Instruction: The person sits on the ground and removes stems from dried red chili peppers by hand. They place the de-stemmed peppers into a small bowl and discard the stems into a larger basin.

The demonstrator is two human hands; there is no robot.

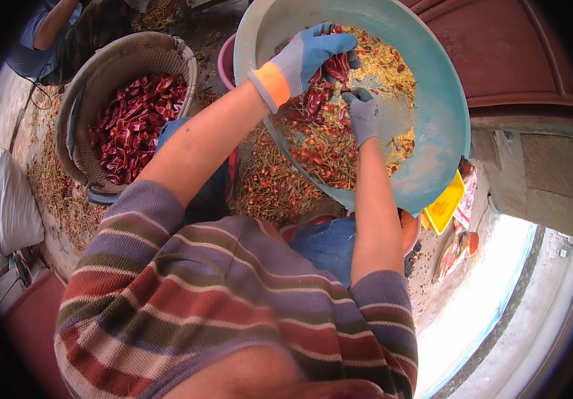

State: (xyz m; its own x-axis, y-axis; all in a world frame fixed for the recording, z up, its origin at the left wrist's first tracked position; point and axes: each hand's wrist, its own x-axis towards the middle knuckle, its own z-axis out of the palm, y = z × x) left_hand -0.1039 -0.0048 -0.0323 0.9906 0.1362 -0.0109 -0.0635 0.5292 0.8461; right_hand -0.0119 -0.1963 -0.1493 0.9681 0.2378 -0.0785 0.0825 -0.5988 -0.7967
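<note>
My left hand [311, 55], in a blue and grey work glove with an orange cuff, holds several dried red chili peppers [336, 67] over the large blue-green basin [433, 75]. Just below it, my right hand [362, 112], in a grey glove, has its fingertips bent near those peppers; whether it pinches anything is unclear. Inside the basin lie more red peppers [315, 102], stems and broken pieces [326, 159], and yellow seeds [383, 67]. At the left, a woven basket [77, 99] holds a heap of dark red dried peppers [136, 124].
Stems and pepper scraps [271, 184] cover the floor between basket and basin. Another person [49, 35] sits at the upper left. A white sack [9, 204] stands at the far left. Beside the basin are a yellow tray [443, 207] and a pink tub [226, 62].
</note>
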